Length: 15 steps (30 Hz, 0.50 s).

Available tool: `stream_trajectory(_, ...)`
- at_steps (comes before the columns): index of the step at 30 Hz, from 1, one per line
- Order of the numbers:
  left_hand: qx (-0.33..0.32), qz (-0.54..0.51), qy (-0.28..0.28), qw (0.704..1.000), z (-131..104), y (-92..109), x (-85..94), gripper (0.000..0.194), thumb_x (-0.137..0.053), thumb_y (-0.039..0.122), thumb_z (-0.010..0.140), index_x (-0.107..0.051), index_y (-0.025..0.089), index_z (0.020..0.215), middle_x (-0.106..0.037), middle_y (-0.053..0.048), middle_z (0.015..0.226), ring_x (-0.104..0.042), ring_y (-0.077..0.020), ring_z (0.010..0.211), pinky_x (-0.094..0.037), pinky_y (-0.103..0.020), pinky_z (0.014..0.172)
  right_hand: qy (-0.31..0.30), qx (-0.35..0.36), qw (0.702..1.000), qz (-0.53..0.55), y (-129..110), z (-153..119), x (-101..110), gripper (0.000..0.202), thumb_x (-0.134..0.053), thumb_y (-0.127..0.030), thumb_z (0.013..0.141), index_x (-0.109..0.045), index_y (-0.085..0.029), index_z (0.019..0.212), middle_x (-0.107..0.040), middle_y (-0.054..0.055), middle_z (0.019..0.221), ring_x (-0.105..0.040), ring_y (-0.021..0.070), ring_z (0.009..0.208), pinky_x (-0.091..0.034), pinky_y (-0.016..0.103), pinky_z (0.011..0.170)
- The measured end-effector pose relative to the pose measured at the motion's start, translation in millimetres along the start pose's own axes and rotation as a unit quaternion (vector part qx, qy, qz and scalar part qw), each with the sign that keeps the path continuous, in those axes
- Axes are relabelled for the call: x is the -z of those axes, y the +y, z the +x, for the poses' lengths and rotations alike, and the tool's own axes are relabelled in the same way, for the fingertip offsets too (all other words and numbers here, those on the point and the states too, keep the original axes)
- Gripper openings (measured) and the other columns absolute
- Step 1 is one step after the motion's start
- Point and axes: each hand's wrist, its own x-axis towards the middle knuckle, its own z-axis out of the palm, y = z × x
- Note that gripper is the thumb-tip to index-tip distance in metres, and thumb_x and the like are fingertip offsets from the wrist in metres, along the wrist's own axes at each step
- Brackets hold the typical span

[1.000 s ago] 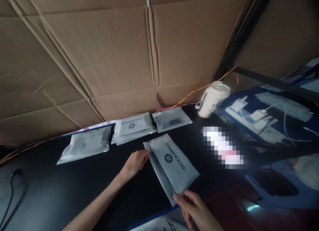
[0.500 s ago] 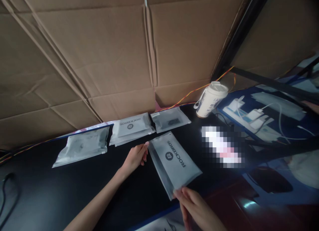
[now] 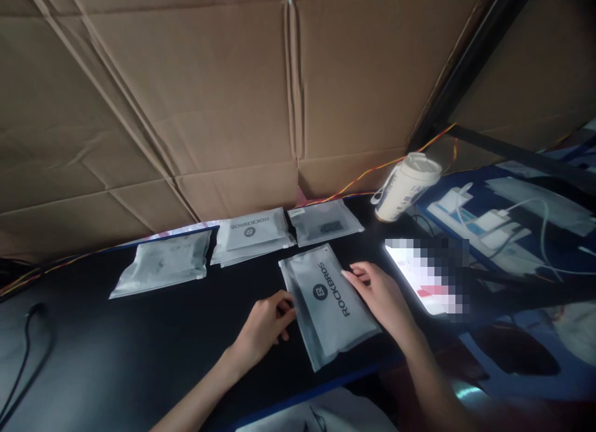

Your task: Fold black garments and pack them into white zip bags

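Observation:
A frosted zip bag printed ROCKBROS (image 3: 326, 301) lies flat on the black table (image 3: 186, 339), in front of me. My left hand (image 3: 267, 326) is at its left edge, fingers curled and fingertips by the bag's side; whether they grip it is unclear. My right hand (image 3: 375, 289) rests on the upper right edge of the bag, fingers slightly bent and not closed round anything. Behind lie a stack of similar bags (image 3: 251, 236), a bag with a dark item (image 3: 326, 224) to its right, and a bulging bag (image 3: 162, 261) to its left.
A white lidded cup (image 3: 407, 187) stands at the back right. Right of my right hand lies a lit phone (image 3: 419, 283), partly pixelated. White chargers and cables (image 3: 488, 224) sit farther right. Cardboard (image 3: 223, 97) walls the back, and a black cable (image 3: 28, 345) lies at the left.
My left hand has come down from the bag's upper left corner to its left edge. My right hand has left the bottom corner and moved up to the right edge. The view has shifted slightly.

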Motion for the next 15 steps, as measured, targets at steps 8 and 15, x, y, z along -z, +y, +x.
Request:
stream_trajectory(8, 0.019, -0.12, 0.042, 0.992, -1.6, 4.5, -15.3, 0.045, -0.04, 0.056, 0.088, -0.052, 0.016, 0.104, -0.064, -0.003, 0.077, -0.065, -0.0148, 0.049, -0.049, -0.022, 0.039, -0.065, -0.029, 0.995, 0.069, -14.1, 8.1, -24.6, 0.042, -0.044, -0.06, 0.086, -0.063, -0.022, 0.089, -0.068, 0.004, 0.08, -0.065, 0.0216, 0.077, -0.047, 0.029, 0.068)
stream_trajectory(15, 0.006, -0.099, 0.078, 0.992, -6.2, 4.1, -16.8, 0.05, -0.059, 0.051, 0.079, -0.04, 0.02, 0.113, -0.063, 0.001, 0.073, -0.058, -0.0138, 0.046, -0.045, -0.022, 0.035, 0.0, -0.006, 0.996, 0.089, -21.7, -12.3, -38.1, 0.039, -0.04, -0.057, 0.09, -0.056, -0.023, 0.079, -0.061, 0.0, 0.063, -0.057, 0.0159, 0.058, -0.041, 0.024, 0.056)
